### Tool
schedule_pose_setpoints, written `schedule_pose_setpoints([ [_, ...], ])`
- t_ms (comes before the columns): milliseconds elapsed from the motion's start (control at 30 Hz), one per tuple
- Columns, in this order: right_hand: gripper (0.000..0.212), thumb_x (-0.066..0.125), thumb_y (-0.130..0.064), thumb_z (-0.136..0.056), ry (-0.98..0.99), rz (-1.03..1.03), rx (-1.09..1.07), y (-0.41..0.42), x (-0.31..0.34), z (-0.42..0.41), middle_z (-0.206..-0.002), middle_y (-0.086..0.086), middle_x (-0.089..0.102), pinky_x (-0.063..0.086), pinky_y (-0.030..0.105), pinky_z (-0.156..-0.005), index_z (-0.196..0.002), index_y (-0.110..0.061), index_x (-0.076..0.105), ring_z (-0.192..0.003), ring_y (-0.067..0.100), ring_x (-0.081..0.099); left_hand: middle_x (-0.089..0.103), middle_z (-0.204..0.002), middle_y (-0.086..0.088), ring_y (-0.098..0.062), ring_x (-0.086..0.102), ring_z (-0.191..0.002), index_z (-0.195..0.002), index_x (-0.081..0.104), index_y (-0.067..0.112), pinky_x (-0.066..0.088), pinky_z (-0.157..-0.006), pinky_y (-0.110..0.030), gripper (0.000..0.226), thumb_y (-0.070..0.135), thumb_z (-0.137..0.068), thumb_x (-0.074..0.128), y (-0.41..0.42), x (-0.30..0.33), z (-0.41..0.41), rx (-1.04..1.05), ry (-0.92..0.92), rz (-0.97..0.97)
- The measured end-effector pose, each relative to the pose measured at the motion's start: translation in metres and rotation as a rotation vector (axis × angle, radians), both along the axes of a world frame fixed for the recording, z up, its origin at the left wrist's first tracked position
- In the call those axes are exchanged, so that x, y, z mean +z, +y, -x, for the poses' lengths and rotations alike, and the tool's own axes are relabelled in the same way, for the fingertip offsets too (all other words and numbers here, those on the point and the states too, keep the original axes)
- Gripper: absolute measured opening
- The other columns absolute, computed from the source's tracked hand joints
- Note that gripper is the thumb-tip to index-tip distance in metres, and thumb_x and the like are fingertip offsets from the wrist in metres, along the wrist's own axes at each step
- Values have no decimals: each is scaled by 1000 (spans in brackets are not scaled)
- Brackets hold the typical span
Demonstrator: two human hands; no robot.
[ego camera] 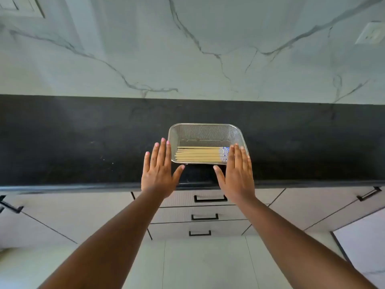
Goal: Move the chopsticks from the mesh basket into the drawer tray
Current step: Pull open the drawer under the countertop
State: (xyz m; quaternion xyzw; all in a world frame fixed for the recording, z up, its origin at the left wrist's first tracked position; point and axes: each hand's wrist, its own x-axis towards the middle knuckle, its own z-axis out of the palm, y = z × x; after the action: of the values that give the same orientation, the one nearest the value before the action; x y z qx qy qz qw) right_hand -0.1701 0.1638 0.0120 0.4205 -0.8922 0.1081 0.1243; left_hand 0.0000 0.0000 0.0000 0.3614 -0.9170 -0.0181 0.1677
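Note:
A rectangular steel mesh basket stands on the black countertop. Several pale wooden chopsticks with blue-patterned ends lie flat in it, pointing left to right. My left hand hovers flat, palm down, fingers apart, just left of the basket's near corner. Over the basket's right near corner my right hand is spread flat and covers the chopsticks' patterned ends. Neither hand holds anything. Three closed drawers with black handles sit below the counter; no drawer tray is visible.
A white marble backsplash rises behind the counter, with a wall socket at the far right. Light cabinet doors with black handles flank the drawers. Pale floor tiles lie below.

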Motion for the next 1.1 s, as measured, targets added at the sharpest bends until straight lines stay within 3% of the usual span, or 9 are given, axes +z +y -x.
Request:
schedule_pose_setpoints([
  [333,71,31,-50,-96,-91,-119,99,54,-73,-39,-157,15,24,27,43,-116,-149,-4,22,-144,30,23,-6,-160,-7,-24,-6,-146,-152,-3,14,0,-118,-43,80,64,-93,18,46,-68,-27,-15,-93,-131],
  [533,70,14,-48,-96,-181,-267,100,56,-100,-41,-145,16,46,29,42,-114,-141,-2,41,-134,30,43,-2,-160,-8,-27,-1,-146,-152,1,15,3,-117,-45,79,65,-93,16,51,-90,-32,-1,-152,-162],
  [700,68,29,-47,-90,-202,-320,82,43,-123,-31,-140,17,51,37,44,-110,-137,-1,46,-130,32,48,0,-160,-8,-27,2,-146,-152,2,15,11,-116,-46,78,63,-94,20,50,-96,-29,-5,-154,-179],
  [800,66,32,-44,-88,-240,-328,63,27,-132,-29,-140,17,51,40,44,-107,-136,-1,47,-127,33,50,-8,-160,-5,-23,-7,-146,-152,-5,17,0,-118,-42,77,63,-95,20,52,-100,-30,2,-146,-176],
  [933,57,61,-36,-83,-254,-358,85,7,-144,-19,-129,17,59,44,44,-104,-128,-1,55,-118,33,56,-9,-160,-3,-21,-8,-146,-152,-6,18,-7,-115,-39,75,60,-96,23,55,-100,-30,4,-125,-192],
  [1100,37,47,-22,-93,-261,-478,161,-8,-152,-3,-123,12,61,35,39,-109,-126,-6,54,-115,29,55,-13,-160,1,-17,-14,-145,-151,-8,22,-6,-117,-39,73,59,-97,23,54,-99,-34,-13,-98,-210],
])
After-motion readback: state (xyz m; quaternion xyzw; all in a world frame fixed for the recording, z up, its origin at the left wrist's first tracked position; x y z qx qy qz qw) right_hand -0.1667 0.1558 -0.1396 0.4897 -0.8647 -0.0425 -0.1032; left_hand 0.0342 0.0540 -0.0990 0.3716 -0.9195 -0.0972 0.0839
